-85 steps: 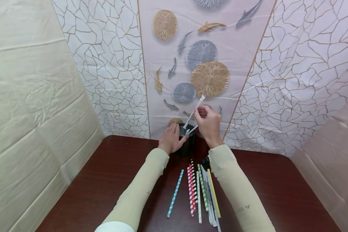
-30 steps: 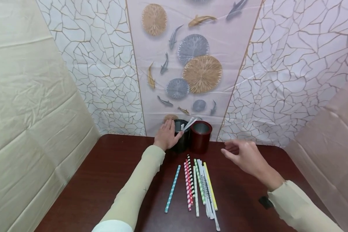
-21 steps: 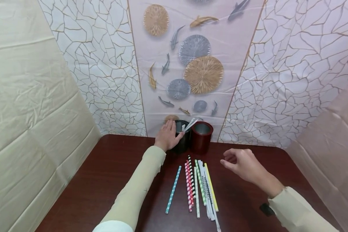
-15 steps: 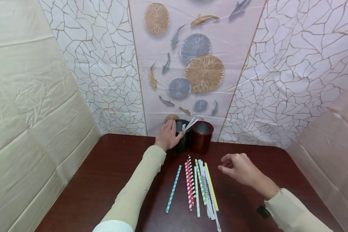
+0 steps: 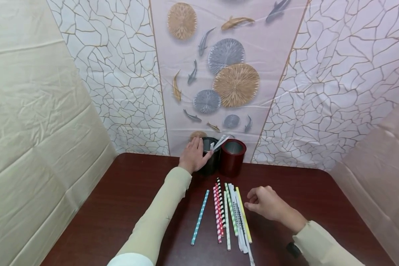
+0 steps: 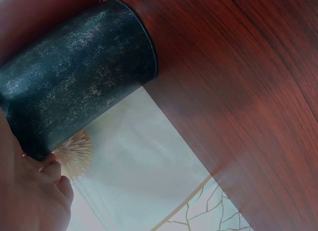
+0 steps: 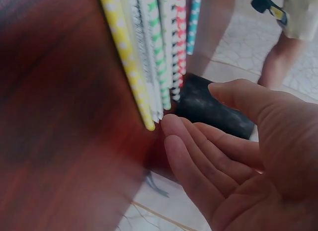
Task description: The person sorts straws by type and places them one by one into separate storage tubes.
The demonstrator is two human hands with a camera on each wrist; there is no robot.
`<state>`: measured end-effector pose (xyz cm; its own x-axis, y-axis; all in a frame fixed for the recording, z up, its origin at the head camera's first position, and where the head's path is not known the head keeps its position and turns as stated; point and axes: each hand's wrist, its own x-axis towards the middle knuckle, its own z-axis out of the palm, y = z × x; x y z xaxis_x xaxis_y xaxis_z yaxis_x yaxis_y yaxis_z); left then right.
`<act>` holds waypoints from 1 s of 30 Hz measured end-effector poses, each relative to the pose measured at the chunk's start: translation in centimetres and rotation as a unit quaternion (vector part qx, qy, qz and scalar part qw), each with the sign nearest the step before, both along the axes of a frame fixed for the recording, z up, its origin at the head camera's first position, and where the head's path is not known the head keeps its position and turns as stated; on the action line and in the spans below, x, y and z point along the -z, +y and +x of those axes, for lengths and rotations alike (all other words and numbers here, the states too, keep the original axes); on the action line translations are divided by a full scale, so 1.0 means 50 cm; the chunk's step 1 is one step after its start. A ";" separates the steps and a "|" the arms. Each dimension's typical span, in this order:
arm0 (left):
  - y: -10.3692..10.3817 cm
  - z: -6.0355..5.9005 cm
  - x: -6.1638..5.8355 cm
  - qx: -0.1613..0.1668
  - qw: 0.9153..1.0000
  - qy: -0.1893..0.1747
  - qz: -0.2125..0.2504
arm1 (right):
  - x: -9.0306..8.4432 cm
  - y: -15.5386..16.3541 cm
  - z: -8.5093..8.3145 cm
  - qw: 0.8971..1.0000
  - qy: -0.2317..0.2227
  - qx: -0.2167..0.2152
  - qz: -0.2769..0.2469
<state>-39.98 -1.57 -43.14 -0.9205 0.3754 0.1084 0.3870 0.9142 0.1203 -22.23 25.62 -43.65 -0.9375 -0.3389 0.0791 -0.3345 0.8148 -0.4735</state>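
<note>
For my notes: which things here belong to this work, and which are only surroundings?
Probably in the job:
black cylindrical cup, touched by the left hand;
white wrapped straws inside it;
loose multicoloured straws near the right hand;
perhaps dark red cylindrical cup.

Just there:
reddish-brown table;
fish-printed pale cloth.

The mottled charcoal-black cylindrical canister (image 6: pixel 79 67) contrasts with the glossy dark-red cylindrical canister (image 5: pixel 232 162), grey inside, and with the slim white wrapped straws (image 5: pixel 222 142) in the black one. Among the loose long straws are a turquoise-blue one with white dots (image 5: pixel 200 218), a pink-and-white striped one (image 5: pixel 217 216), a red one patterned in white, a black-and-white striped one (image 5: pixel 221 203), a green-and-white striped one (image 5: pixel 231 209), a yellow one with white dots (image 7: pixel 124 57) and white-wrapped ones with dark print (image 5: pixel 238 220). Dark wood grain streaks the reddish-brown tabletop (image 5: pixel 129 192), and gold and grey discs and fish decorate the pale-pink cloth panel (image 5: pixel 183 55).
</note>
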 end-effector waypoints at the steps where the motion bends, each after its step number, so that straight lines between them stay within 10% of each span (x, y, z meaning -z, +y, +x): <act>1: 0.001 -0.001 0.000 0.001 1.000 -0.001 0.002 | 0.008 -0.001 -0.001 1.000 -0.003 -0.004 0.000; 12: 0.000 -0.005 -0.009 0.005 1.000 0.018 0.006 | 0.064 -0.024 -0.024 1.000 -0.006 -0.016 -0.009; 30: 0.001 -0.002 0.005 0.000 1.000 0.009 0.016 | 0.081 -0.066 -0.043 0.994 -0.068 0.087 0.024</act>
